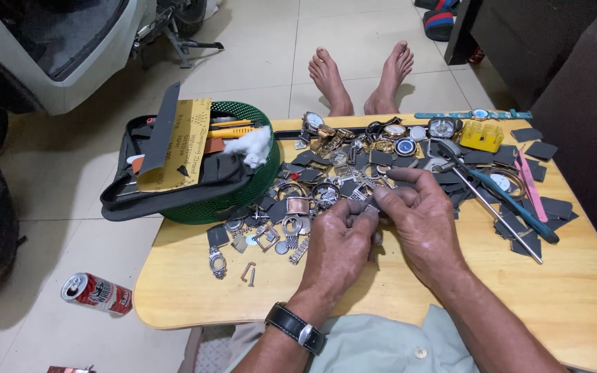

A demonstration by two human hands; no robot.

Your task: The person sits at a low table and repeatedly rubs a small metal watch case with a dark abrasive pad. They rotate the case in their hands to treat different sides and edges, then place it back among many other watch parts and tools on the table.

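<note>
Working over a low wooden surface (195,290), head view only: both hands meet at centre, fingertips pinched together on a small metal watch part (373,206). Left hand (336,242) is curled narrow, thumb & fingers closed on the part's left end; wrist wears a black-strap wristwatch (297,327). Right hand (419,214) is also narrow, fingers bent down onto the same piece from 2 o'clock. Part itself is mostly hidden betw. the fingers, so can't tell exactly what it is; prob. a bracelet link or clasp.

Around the hands: a heap of watch cases and metal bands (326,186) from 10 to 12 o'clock, touching one another. Dark leather scraps (540,207) spread at 2–3 o'clock. A long thin metal tool (502,221) and a teal-handled tool (519,211) lie crossed at 3 o'clock, near the right hand but apart from it. Pink tweezers (530,183) further out. Yellow case-holder block (481,135) at 1 o'clock. Green mesh basket (260,183) w/ a black pouch (167,186) at 10 o'clock. On the floor, a drinks can (97,293) at 8 o'clock; bare feet (361,79) at 12.

Progress, judged: work on this one piece looks mid-way, tools untouched, and most of the heap lies unsorted, so plenty appears left.
</note>
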